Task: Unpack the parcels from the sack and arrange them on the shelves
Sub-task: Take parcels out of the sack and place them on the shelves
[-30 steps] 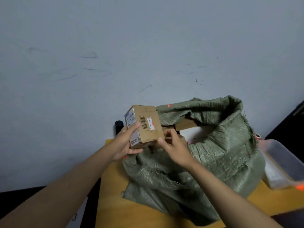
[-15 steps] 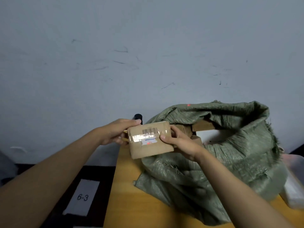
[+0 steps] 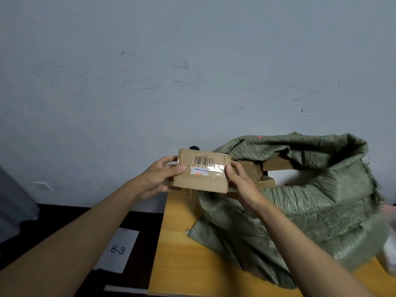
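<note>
I hold the cardboard parcel (image 3: 202,170) just left of the sack (image 3: 300,202), above the table edge: my left hand (image 3: 157,179) and right hand (image 3: 240,181) each pinch one end, forearms extended.

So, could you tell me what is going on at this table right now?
A person is unpacking parcels from a green woven sack that sits open on a wooden table. Both hands hold a small cardboard box in the air beside the sack: the left hand grips its left end, the right hand its right end, barcode label facing the camera. More cardboard parcels show inside the sack's mouth. A card marked 6-3 lies lower left.
</note>
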